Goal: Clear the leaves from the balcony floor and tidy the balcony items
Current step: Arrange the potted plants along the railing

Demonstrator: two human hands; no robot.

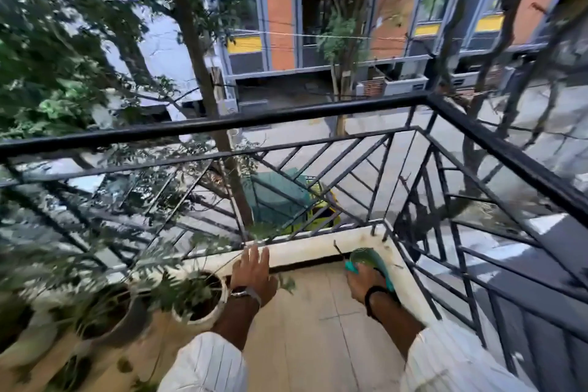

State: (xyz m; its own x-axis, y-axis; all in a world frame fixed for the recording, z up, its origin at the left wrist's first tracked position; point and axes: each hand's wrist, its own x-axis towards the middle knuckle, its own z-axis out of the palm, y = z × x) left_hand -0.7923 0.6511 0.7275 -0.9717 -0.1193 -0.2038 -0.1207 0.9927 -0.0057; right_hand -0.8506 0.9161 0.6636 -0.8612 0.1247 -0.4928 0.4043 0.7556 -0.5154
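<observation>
Balcony corner, seen from the head camera; frame blurred by motion. Landmark: the white curb (305, 248) at the foot of the railing (222, 124).

- Left hand (253, 274): fingers straight and spread, reaching toward the curb, fingertips at its inner edge. Holds nothing. Watch (243, 291) on the wrist, striped white sleeve behind.
- Right hand (366, 280): clamped on a teal dustpan (370, 259), held at the curb's corner. Dark band on the wrist. Contents of the pan cannot be made out.
- Leaves (286, 282): a small green sprig on the floor (311, 328) just under the curb, beside the left hand. A thin twig (337, 248) stands against the curb near the dustpan.
- Pots: a white pot (200, 299) of feathery greenery just left of the left hand, below the curb; a darker pot (111, 318) further left along it.
- Beyond the curb, through the railing: tree trunks, a street, a green and yellow vehicle (286, 197) below, an orange and grey building across.
</observation>
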